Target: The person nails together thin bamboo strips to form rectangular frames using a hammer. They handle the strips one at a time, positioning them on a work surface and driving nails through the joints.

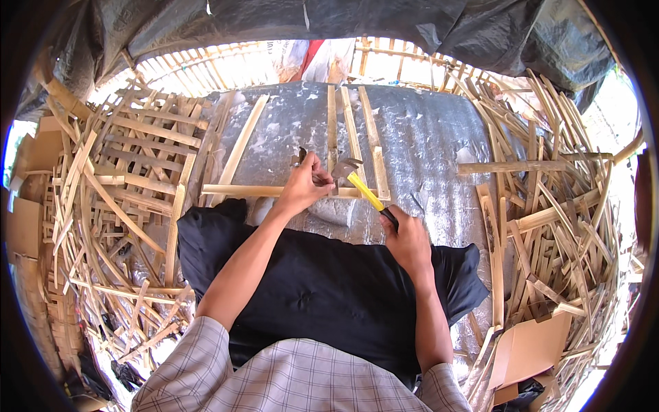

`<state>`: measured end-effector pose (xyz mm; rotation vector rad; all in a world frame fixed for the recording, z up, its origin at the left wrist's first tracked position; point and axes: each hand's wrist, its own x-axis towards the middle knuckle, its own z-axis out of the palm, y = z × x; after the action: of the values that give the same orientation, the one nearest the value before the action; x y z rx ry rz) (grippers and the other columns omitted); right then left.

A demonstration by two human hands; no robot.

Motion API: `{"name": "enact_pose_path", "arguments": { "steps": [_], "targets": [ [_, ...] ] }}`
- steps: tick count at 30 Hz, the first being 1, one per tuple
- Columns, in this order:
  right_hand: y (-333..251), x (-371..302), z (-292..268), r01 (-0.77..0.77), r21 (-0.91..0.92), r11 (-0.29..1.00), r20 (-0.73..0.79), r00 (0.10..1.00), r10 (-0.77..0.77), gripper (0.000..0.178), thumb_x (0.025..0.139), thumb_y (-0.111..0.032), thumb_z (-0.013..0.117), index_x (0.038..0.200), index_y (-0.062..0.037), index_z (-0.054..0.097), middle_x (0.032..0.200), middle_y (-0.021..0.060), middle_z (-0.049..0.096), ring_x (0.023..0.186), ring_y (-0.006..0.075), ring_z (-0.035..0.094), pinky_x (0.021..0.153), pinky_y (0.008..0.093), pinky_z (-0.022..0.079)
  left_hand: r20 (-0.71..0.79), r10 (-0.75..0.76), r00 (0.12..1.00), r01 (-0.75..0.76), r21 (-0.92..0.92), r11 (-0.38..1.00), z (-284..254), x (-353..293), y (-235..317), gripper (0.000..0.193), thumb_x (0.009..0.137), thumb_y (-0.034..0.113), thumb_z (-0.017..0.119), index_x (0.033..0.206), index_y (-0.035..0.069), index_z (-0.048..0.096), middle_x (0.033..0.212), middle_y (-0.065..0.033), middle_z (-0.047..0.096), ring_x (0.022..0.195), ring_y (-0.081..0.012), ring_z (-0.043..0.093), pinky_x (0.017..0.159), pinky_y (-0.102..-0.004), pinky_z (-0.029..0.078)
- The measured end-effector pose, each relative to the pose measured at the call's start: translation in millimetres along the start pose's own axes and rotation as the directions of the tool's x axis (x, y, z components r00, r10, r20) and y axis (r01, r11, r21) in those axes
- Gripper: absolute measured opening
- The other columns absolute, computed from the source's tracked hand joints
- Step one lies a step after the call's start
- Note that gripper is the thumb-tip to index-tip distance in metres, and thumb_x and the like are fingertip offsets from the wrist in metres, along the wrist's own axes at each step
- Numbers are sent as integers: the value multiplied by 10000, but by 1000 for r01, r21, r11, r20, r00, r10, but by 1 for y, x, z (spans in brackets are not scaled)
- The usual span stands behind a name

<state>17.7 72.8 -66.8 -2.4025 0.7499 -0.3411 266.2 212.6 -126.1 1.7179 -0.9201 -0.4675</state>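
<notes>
My right hand (410, 244) is wrapped round the black grip of a hammer (366, 190) with a yellow shaft. The hammer's metal head lies just right of my left hand's fingertips, over the bamboo strips. My left hand (307, 185) is closed in a pinch; what its fingers hold is too small to make out. It rests at a crosswise bamboo strip (254, 190), where a lengthwise strip (332, 123) meets it. Two more lengthwise strips (352, 123) lie to the right of that one, and a single strip (246, 143) slants away at the left.
A dark cloth (316, 288) covers my lap. Piles of bamboo strips stand at the left (130, 185) and right (542, 226). The worn silvery sheet (439, 151) lies under the work. A cardboard box (532, 350) sits at the lower right; a black tarp (371, 20) hangs at the back.
</notes>
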Motion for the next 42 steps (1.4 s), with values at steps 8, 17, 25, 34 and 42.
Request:
{"name": "enact_pose_path", "arguments": {
  "steps": [8, 17, 25, 34, 42],
  "targets": [
    [1, 1, -2, -9, -30, 1000, 24, 1000, 10, 192, 1020, -262, 668, 1025, -73, 641, 763, 251, 671, 799, 517, 650, 672, 610, 497, 11, -16, 1000, 16, -31, 999, 0, 0, -2, 514, 833, -38, 822, 1011, 95, 358, 940, -120, 724, 916, -166, 741, 843, -350, 632],
    [1, 0, -4, 7, -32, 999, 36, 999, -6, 186, 1017, -262, 671, 1042, -80, 652, 768, 256, 673, 794, 519, 651, 675, 607, 495, 7, 10, 1000, -10, -33, 999, 2, -1, -4, 513, 833, -38, 819, 1021, 92, 360, 938, -120, 719, 925, -161, 737, 875, -349, 626],
    [0, 1, -5, 9, -13, 1000, -11, 1000, -9, 182, 1018, -258, 666, 1071, -84, 659, 764, 263, 676, 789, 517, 657, 681, 613, 498, 46, 7, 999, -3, -83, 997, 1, -1, -7, 513, 835, -30, 820, 1011, 89, 354, 946, -123, 717, 940, -166, 729, 906, -359, 624],
    [-6, 0, -7, 23, -67, 998, -15, 1000, -24, 187, 1011, -262, 671, 1102, -99, 668, 763, 259, 682, 794, 507, 668, 689, 615, 503, 42, -7, 999, 10, -79, 997, 2, -1, -5, 515, 831, -26, 820, 1009, 89, 351, 949, -128, 715, 938, -151, 712, 906, -356, 621],
    [-11, -6, -5, 80, -119, 990, 3, 997, -80, 140, 986, -192, 705, 1019, -65, 656, 724, 256, 637, 770, 505, 630, 664, 596, 463, -46, 41, 998, -34, 143, 989, 3, -3, 1, 478, 815, -30, 819, 1006, 73, 393, 947, -105, 682, 906, -166, 733, 851, -346, 622]
  ]
}}
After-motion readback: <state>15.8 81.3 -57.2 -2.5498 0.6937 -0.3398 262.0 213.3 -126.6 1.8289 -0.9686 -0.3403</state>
